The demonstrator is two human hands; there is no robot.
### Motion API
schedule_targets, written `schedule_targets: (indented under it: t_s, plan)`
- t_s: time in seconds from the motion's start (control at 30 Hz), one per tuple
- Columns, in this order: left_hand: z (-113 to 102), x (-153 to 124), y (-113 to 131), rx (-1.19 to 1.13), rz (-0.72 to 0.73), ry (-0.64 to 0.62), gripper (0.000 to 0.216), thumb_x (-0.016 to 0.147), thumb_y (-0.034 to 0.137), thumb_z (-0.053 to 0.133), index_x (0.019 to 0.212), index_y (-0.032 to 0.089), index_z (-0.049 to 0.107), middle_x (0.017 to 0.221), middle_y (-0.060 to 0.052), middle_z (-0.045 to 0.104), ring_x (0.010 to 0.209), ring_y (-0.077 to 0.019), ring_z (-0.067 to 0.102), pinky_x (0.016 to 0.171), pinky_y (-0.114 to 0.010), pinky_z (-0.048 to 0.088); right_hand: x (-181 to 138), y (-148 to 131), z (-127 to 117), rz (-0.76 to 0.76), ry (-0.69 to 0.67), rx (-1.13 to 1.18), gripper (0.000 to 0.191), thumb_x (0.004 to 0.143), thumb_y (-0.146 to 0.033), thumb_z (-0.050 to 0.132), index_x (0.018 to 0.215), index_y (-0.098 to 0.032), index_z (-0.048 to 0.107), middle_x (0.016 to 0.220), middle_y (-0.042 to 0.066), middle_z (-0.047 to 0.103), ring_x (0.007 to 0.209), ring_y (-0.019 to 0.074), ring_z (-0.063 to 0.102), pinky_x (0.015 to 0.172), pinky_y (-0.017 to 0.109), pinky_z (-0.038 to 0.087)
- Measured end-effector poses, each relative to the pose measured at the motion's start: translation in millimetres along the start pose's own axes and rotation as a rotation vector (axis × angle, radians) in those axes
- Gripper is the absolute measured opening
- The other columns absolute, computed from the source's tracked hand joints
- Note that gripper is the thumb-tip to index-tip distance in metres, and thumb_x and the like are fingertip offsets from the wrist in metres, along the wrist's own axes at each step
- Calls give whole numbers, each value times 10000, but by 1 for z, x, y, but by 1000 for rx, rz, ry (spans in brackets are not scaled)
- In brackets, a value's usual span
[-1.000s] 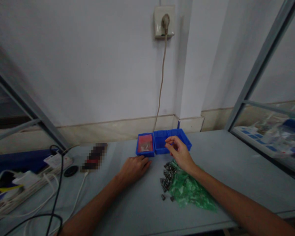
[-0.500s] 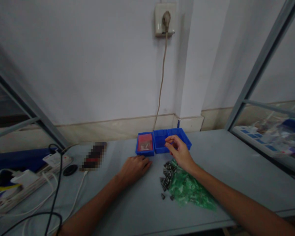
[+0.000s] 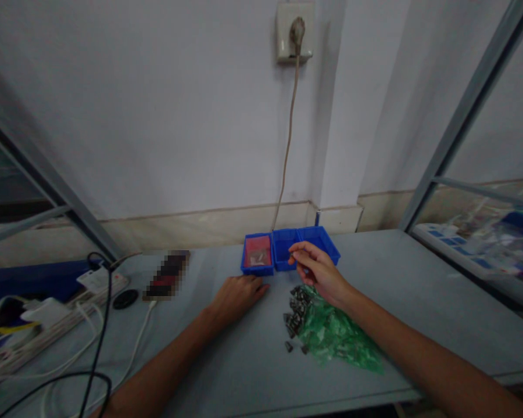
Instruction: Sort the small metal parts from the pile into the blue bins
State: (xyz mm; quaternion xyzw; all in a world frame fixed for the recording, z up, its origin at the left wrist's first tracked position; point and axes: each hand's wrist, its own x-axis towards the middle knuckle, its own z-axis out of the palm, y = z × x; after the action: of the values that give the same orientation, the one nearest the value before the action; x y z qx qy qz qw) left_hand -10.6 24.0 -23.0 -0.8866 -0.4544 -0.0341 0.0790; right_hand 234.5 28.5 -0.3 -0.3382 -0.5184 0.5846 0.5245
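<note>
- The right hand is held over the middle blue tray, thumb and forefinger pinched shut on a small dark part.
- The left hand is laid flat on the worktop, fingers loosely spread, nothing gripped.
- A heap of dark parts and a green bag are seen just beneath the right wrist.
- A red-lined tray is set just beyond the left hand.
</note>
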Motion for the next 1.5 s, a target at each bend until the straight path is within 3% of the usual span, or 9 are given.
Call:
schedule_targets:
  t_s: [0.23, 0.4, 0.5, 0.7, 0.8, 0.93, 1.0, 1.3, 1.5]
  plan:
    - [-1, -1, -1, -36, -12, -8, 387, 1072, 441, 401, 961, 206, 688, 958, -68, 744, 834, -212, 705, 699, -282, 490, 3, 0, -3, 99, 4, 145, 280, 834, -430, 716, 1022, -224, 688, 724, -13, 581, 456, 74, 359, 379, 198, 198]
    - [0, -1, -2, -71, 0, 2, 389, 1072, 433, 397, 937, 206, 682, 931, -67, 735, 819, -213, 697, 703, -291, 487, 5, 5, -5, -149, 23, -286, 277, 881, -405, 688, 1124, -274, 694, 906, 18, 676, 561, 132, 535, 442, 239, 371]
    - [-1, -2, -2, -89, 0, 13, 397, 1071, 439, 394, 934, 201, 680, 934, -72, 731, 809, -208, 693, 699, -288, 483, 2, 7, -8, -381, 50, -624, 192, 911, -329, 675, 1091, -285, 726, 962, 33, 688, 811, 207, 643, 693, 328, 504]
    - [-3, -1, -1, -73, 0, -5, 384, 1072, 437, 398, 955, 204, 679, 948, -64, 732, 830, -212, 694, 708, -288, 487, -4, 5, -11, -522, -6, -893, 212, 967, -260, 601, 1139, -301, 717, 1050, 67, 675, 960, 256, 633, 879, 410, 483]
    - [-2, -1, -1, -77, -5, -5, 386, 1070, 443, 402, 947, 203, 678, 952, -64, 734, 834, -215, 697, 701, -285, 484, -1, 6, -11, -477, -24, -805, 187, 960, -294, 618, 1110, -289, 728, 1028, 64, 679, 941, 248, 635, 834, 401, 513]
    - [-1, -2, -1, -81, -5, -3, 392, 1067, 445, 402, 921, 204, 675, 948, -65, 735, 828, -212, 695, 700, -282, 480, 6, 8, -10, -221, -35, -489, 229, 888, -421, 691, 1040, -253, 722, 893, 35, 657, 687, 186, 614, 479, 266, 479]
    - [-1, -2, -1, -91, -5, 4, 384, 1065, 437, 407, 919, 205, 676, 940, -64, 736, 825, -213, 696, 701, -283, 478, 8, 8, -10, -112, -39, -335, 285, 844, -448, 729, 1036, -240, 701, 867, 22, 658, 605, 155, 590, 412, 231, 434]
    - [0, -3, -3, -108, 0, 12, 399, 1066, 451, 397, 921, 209, 678, 927, -61, 733, 805, -213, 691, 695, -289, 462, 7, 5, -12, 144, -50, 11, 276, 859, -453, 723, 976, -203, 722, 757, 7, 676, 533, 91, 526, 431, 178, 363]
    - [0, -3, -3, -125, -2, 12, 395, 1068, 453, 396, 908, 209, 661, 921, -51, 730, 821, -211, 687, 703, -287, 454, 8, 7, -11, 110, -39, 22, 287, 848, -434, 739, 1026, -208, 733, 824, 31, 698, 586, 108, 528, 460, 194, 360]
